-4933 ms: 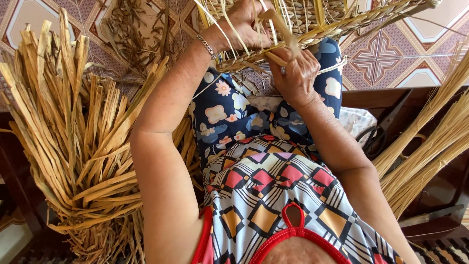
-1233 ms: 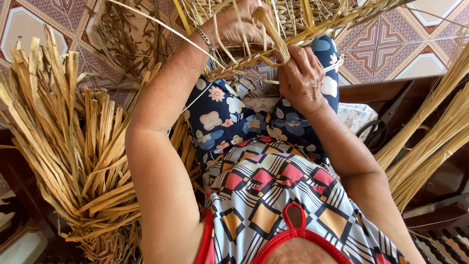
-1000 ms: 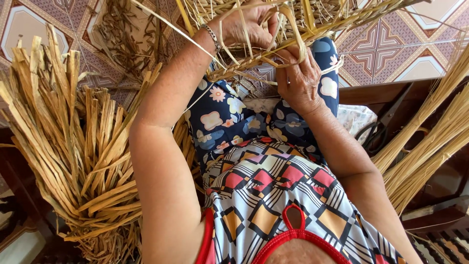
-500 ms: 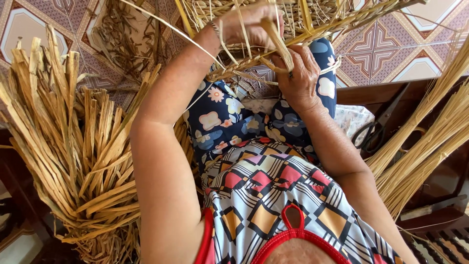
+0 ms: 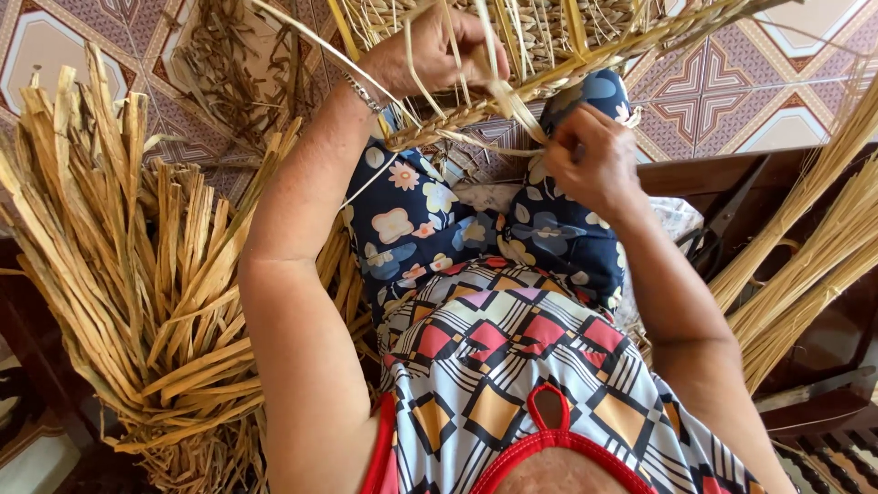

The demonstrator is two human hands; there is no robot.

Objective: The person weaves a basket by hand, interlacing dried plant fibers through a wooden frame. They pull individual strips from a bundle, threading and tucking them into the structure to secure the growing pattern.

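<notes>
A big bundle of dried straw strips [image 5: 137, 302] stands at the person's left, with the half-woven straw basket [image 5: 549, 46] resting over the knees at the top. The left hand [image 5: 434, 50] grips the basket's braided rim, fingers curled around it. The right hand [image 5: 594, 160] pinches a flat straw strand [image 5: 514, 105] between closed fingertips just below that rim.

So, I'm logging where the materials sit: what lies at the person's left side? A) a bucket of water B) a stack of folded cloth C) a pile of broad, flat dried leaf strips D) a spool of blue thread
C: a pile of broad dried leaf strips fans out beside the left arm, whose left hand grips the woven basket rim.
</notes>
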